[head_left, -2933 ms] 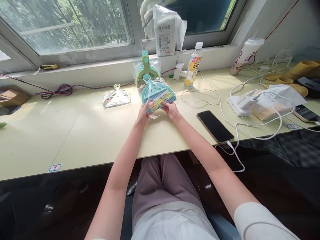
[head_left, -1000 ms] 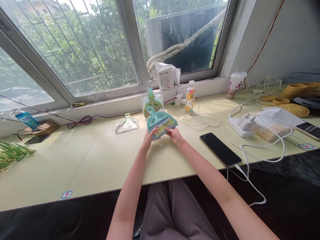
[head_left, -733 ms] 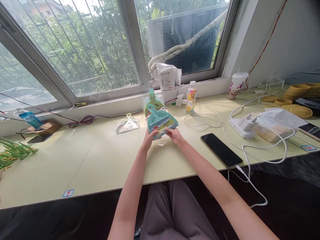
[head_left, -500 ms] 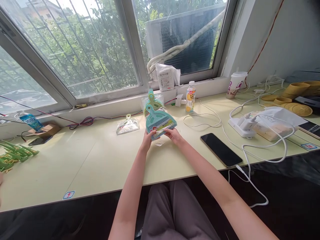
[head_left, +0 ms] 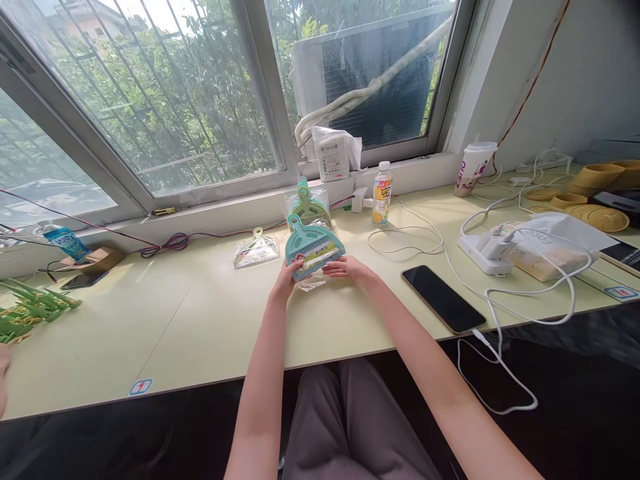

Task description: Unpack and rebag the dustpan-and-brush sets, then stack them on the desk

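Observation:
A light-blue mini dustpan and brush set (head_left: 311,241) with a printed label is held tilted above the table, its looped handle pointing to the window. My left hand (head_left: 286,280) grips its lower left corner, thumb on the front. Beside its lower right edge, my right hand (head_left: 349,268) has its fingers stretched out, not closed round it. Clear plastic wrap (head_left: 313,284) shows just under the set. Behind it, a stack of green and blue dustpan sets (head_left: 316,208) in clear bags leans by the sill. Another wrapped set (head_left: 257,249) lies flat to the left.
A drink bottle (head_left: 382,193), a paper cup (head_left: 474,170) and a white package (head_left: 334,157) stand toward the back. A phone (head_left: 443,300), cables and a power strip (head_left: 485,253) lie at right. Green plastic pieces (head_left: 40,303) and part of another person's hand (head_left: 3,377) are at far left.
The blue set has shifted slightly left and tilted in my left hand. My right hand's fingers have loosened from its lower right edge and straightened.

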{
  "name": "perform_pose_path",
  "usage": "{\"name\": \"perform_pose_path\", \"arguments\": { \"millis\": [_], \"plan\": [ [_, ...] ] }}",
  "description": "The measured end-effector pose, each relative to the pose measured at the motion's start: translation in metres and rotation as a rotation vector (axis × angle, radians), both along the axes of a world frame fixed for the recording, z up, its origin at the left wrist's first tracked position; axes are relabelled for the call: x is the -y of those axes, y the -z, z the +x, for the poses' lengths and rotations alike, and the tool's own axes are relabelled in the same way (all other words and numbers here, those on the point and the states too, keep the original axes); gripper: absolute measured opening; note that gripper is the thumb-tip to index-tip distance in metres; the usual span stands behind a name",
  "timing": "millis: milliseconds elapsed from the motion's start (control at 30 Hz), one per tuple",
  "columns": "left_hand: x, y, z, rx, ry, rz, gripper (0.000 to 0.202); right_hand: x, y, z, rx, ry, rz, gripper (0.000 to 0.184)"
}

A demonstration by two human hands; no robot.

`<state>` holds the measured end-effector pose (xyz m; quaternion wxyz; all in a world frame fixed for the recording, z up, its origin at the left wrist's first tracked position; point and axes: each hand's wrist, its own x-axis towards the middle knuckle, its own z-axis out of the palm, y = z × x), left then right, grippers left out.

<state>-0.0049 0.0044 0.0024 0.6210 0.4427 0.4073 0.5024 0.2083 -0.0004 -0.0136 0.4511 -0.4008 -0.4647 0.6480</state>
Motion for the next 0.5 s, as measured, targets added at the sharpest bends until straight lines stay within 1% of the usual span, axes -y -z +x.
{"name": "perform_pose_path", "arguments": {
  "millis": [33, 67, 100, 133, 167, 200, 233, 267, 300, 333, 367, 467, 500],
  "plan": [
    [-0.002, 0.002, -0.006, 0.018, -0.034, -0.016, 0.055, 0.001, -0.002, 0.003, 0.110, 0.042, 0.041, 0.022],
    [-0.005, 0.003, -0.012, 0.042, -0.075, -0.034, 0.053, 0.002, -0.003, 0.006, 0.228, 0.131, 0.114, 0.019],
    [-0.006, 0.005, -0.016, 0.068, -0.112, -0.053, 0.050, 0.003, -0.004, 0.007, 0.352, 0.242, 0.223, 0.022],
    [-0.008, 0.006, -0.020, 0.094, -0.139, -0.074, 0.047, 0.004, -0.005, 0.008, 0.478, 0.348, 0.358, 0.030],
    [-0.009, 0.007, -0.023, 0.116, -0.154, -0.096, 0.043, 0.006, -0.005, 0.007, 0.600, 0.420, 0.507, 0.041],
    [-0.009, 0.008, -0.024, 0.133, -0.157, -0.113, 0.039, 0.007, -0.005, 0.007, 0.716, 0.446, 0.653, 0.052],
    [-0.008, 0.008, -0.025, 0.143, -0.153, -0.126, 0.036, 0.007, -0.005, 0.006, 0.821, 0.433, 0.775, 0.061],
    [-0.008, 0.008, -0.025, 0.146, -0.143, -0.135, 0.034, 0.007, -0.004, 0.005, 0.907, 0.404, 0.864, 0.067],
    [-0.006, 0.008, -0.025, 0.141, -0.134, -0.142, 0.033, 0.006, -0.003, 0.005, 0.968, 0.380, 0.921, 0.070],
    [-0.005, 0.008, -0.024, 0.132, -0.124, -0.150, 0.033, 0.005, -0.001, 0.005, 1.002, 0.368, 0.951, 0.068],
    [-0.004, 0.007, -0.023, 0.118, -0.112, -0.159, 0.035, 0.003, 0.000, 0.005, 1.012, 0.368, 0.960, 0.061],
    [-0.002, 0.006, -0.023, 0.083, -0.054, -0.179, 0.040, -0.005, 0.005, 0.007, 0.956, 0.385, 0.912, 0.024],
    [-0.002, 0.005, -0.024, 0.076, -0.035, -0.183, 0.041, -0.007, 0.007, 0.007, 0.932, 0.383, 0.896, 0.018]
  ]
}}
